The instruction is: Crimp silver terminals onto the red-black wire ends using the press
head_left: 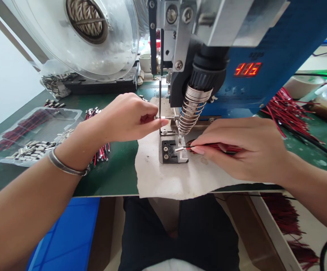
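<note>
My right hand (242,148) pinches a bundle of thin red and black wires (218,147). A black wire from its fingertips reaches a small silver cylinder (180,149), which rests at the small black fixture (167,152). Left of the soldering tip, my left hand (137,117) has thumb and index finger pressed together beside a thin vertical metal rod (160,98). What those fingers hold, if anything, is too small to make out. Above the fixture, a soldering iron wrapped in a coil spring (195,101) points down from the blue machine (245,90).
A clear plastic tray (75,113) with silver cylinders and red wires sits left, near an upright wire bundle (102,154). A large spool (118,41) stands behind. Red wires (287,109) lie right. A white cloth-like sheet (163,184) covers the table's front edge.
</note>
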A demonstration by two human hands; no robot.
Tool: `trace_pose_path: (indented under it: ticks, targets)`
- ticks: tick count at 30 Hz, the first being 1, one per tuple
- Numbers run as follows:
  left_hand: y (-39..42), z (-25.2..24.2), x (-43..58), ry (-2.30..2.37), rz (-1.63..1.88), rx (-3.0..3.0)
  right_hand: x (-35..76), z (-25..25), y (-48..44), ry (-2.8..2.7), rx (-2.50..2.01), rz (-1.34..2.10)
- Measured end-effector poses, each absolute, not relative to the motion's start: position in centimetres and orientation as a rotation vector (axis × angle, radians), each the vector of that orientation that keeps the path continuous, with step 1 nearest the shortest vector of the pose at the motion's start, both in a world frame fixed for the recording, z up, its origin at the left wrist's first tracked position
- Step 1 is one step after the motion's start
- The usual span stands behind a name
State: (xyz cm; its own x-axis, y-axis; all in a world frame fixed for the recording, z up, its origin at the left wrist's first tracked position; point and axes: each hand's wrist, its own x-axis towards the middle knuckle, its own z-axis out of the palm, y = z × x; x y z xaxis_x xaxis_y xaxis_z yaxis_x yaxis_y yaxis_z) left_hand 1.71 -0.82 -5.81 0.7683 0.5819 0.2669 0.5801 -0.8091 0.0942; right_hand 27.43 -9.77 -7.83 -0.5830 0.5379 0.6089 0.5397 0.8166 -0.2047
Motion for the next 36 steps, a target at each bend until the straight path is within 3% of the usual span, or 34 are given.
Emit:
trace_pose_path:
  ticks: [36]
  targets:
    - [-0.92, -5.66, 1.81, 0.998, 0.413, 2.935, 27.87, -7.83, -8.98, -2.311, -0.853, -0.055]
